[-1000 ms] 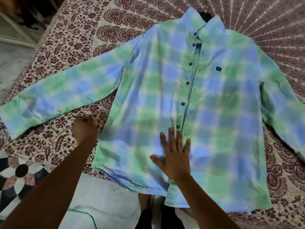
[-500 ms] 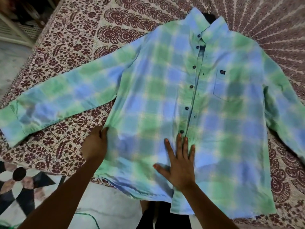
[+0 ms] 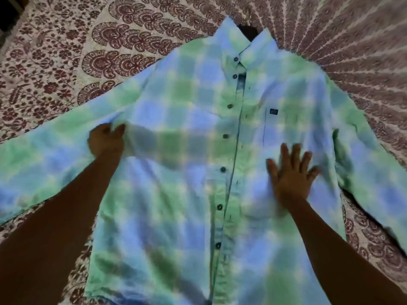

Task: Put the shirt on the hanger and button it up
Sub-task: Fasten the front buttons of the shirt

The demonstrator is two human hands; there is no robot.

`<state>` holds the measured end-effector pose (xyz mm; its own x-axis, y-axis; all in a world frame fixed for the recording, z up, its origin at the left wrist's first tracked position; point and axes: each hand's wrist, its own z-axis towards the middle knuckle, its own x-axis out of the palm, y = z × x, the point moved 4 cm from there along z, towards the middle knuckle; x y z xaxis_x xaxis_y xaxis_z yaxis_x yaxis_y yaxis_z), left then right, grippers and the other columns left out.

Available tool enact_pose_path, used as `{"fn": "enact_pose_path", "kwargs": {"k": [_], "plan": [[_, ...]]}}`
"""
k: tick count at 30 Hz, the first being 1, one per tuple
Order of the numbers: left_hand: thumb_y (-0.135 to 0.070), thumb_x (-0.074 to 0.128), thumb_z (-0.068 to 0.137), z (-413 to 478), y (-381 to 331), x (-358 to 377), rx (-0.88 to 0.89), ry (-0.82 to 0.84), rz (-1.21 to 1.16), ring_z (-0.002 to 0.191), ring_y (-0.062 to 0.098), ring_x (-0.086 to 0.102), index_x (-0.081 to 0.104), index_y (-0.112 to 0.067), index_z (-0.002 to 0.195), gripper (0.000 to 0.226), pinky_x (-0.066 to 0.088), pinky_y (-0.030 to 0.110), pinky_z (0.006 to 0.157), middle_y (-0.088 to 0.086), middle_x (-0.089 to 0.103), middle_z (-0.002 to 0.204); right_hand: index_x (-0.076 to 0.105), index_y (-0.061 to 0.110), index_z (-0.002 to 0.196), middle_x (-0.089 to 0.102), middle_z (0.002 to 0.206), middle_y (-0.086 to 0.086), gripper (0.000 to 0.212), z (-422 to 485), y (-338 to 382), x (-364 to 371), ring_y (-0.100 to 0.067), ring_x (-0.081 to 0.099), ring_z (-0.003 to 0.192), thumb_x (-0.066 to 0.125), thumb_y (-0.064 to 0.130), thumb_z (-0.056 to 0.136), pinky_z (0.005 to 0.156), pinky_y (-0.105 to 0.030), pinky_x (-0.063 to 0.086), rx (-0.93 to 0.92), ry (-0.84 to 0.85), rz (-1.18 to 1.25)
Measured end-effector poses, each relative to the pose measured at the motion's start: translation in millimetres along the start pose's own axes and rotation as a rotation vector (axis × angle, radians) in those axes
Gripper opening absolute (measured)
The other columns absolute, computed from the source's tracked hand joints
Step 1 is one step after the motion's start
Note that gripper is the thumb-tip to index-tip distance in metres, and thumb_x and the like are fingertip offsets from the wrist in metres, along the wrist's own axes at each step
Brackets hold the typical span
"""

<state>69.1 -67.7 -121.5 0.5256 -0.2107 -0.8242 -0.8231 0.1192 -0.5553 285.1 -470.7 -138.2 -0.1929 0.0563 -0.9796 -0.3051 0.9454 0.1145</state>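
A green and blue checked shirt (image 3: pixel 187 150) lies flat, front up, on a patterned bedspread, with its sleeves spread to both sides. Its front placket is closed along a row of dark buttons (image 3: pixel 225 136). A dark piece of the hanger (image 3: pixel 248 31) shows inside the collar; the rest is hidden under the cloth. My left hand (image 3: pixel 105 143) grips a fold of cloth at the shirt's left armpit. My right hand (image 3: pixel 291 170) lies flat with fingers spread on the shirt's right chest, just below the pocket (image 3: pixel 275 128).
The maroon and cream printed bedspread (image 3: pixel 88 51) lies under the shirt on all sides. The left sleeve (image 3: pixel 44 164) reaches the left frame edge and the right sleeve (image 3: pixel 374 183) runs off to the right.
Both hands have moved up the shirt from the hem area. The left hand went from the side seam to the armpit; the right hand crossed the placket to the chest. The view came closer.
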Motion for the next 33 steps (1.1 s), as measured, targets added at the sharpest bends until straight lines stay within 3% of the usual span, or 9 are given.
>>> {"fn": "enact_pose_path", "kwargs": {"k": [3, 7, 11, 16, 19, 22, 24, 27, 33], "plan": [[-0.034, 0.061, 0.084, -4.8, 4.5, -5.3, -0.045, -0.072, 0.023, 0.099, 0.04, 0.06, 0.064, -0.002, 0.108, 0.039, 0.046, 0.041, 0.084, 0.027, 0.065, 0.104, 0.011, 0.033, 0.148, 0.001, 0.159, -0.002, 0.076, -1.8, -3.2, 7.3, -0.032, -0.003, 0.145, 0.012, 0.068, 0.082, 0.111, -0.062, -0.001, 0.01, 0.056, 0.02], [-0.042, 0.05, 0.085, -25.7, -26.5, -1.5, 0.161, -0.245, 0.139, 0.126, 0.036, 0.04, 0.046, -0.014, 0.129, 0.052, 0.031, 0.045, 0.102, 0.018, 0.047, 0.133, 0.046, 0.016, 0.133, 0.036, 0.147, -0.017, 0.066, 10.2, 12.2, -1.0, -0.042, 0.025, 0.138, 0.031, 0.055, 0.083, 0.106, -0.066, 0.02, 0.045, -0.053, 0.007], [-0.046, 0.032, 0.092, -54.7, -115.1, 54.7, 0.715, -0.044, 0.304, 0.142, 0.037, 0.011, 0.026, -0.017, 0.144, 0.06, -0.006, 0.049, 0.114, 0.016, 0.021, 0.153, 0.04, 0.017, 0.137, 0.034, 0.148, -0.018, 0.059, 65.8, 49.1, -21.9, -0.041, 0.025, 0.139, 0.037, 0.051, 0.089, 0.109, -0.062, 0.012, -0.148, -0.205, -0.008], [-0.06, 0.022, 0.091, -116.3, -158.0, 144.0, 1.03, 0.289, 0.469, 0.141, 0.042, 0.012, 0.025, -0.023, 0.145, 0.065, 0.014, 0.064, 0.109, 0.016, 0.018, 0.153, 0.027, 0.025, 0.146, 0.02, 0.155, -0.01, 0.074, 109.0, 61.0, -5.3, -0.04, 0.016, 0.142, 0.014, 0.068, 0.087, 0.108, -0.064, 0.004, -0.251, -0.015, -0.044], [-0.055, 0.021, 0.094, -124.8, -169.0, 157.0, 0.989, 0.324, 0.397, 0.141, 0.039, 0.016, 0.032, -0.025, 0.142, 0.057, 0.018, 0.059, 0.11, 0.017, 0.023, 0.152, 0.034, 0.024, 0.142, 0.024, 0.154, -0.009, 0.072, 111.5, 59.8, -5.2, -0.037, 0.016, 0.143, 0.023, 0.065, 0.085, 0.112, -0.057, 0.001, -0.188, -0.012, -0.001], [-0.037, 0.032, 0.097, -109.6, -202.6, 165.7, 1.104, 0.319, 0.261, 0.135, 0.037, 0.032, 0.042, -0.024, 0.136, 0.042, 0.033, 0.049, 0.108, 0.019, 0.032, 0.148, 0.06, 0.014, 0.113, 0.056, 0.128, -0.013, 0.046, 129.9, 83.0, -32.5, -0.035, 0.048, 0.119, 0.041, 0.046, 0.085, 0.099, -0.047, 0.036, -0.227, -0.203, 0.132], [-0.027, 0.04, 0.09, -85.2, -231.7, 171.6, 1.051, 0.273, 0.233, 0.116, 0.041, 0.052, 0.053, -0.018, 0.127, 0.04, 0.048, 0.046, 0.091, 0.021, 0.046, 0.138, 0.061, 0.012, 0.113, 0.058, 0.118, -0.013, 0.036, 150.0, 111.0, -45.8, -0.034, 0.054, 0.102, 0.051, 0.031, 0.084, 0.082, -0.042, 0.047, -0.313, -0.205, 0.278], [-0.012, 0.045, 0.087, -55.1, -267.1, 170.5, 0.792, 0.303, 0.204, 0.1, 0.039, 0.054, 0.052, -0.013, 0.123, 0.037, 0.048, 0.04, 0.076, 0.018, 0.049, 0.126, 0.046, 0.018, 0.131, 0.05, 0.122, -0.012, 0.044, 185.7, 147.4, -45.3, -0.033, 0.052, 0.106, 0.051, 0.034, 0.09, 0.075, -0.039, 0.046, -0.23, -0.012, 0.344], [-0.001, 0.056, 0.077, -37.4, -276.6, 166.7, 0.623, 0.334, -0.265, 0.08, 0.028, 0.061, 0.049, -0.015, 0.103, 0.03, 0.047, 0.036, 0.07, 0.005, 0.058, 0.102, 0.056, 0.012, 0.115, 0.062, 0.11, -0.011, 0.031, 210.6, 150.9, -44.7, -0.03, 0.06, 0.099, 0.054, 0.027, 0.087, 0.077, -0.033, 0.043, 0.009, -0.021, 0.542]]}}
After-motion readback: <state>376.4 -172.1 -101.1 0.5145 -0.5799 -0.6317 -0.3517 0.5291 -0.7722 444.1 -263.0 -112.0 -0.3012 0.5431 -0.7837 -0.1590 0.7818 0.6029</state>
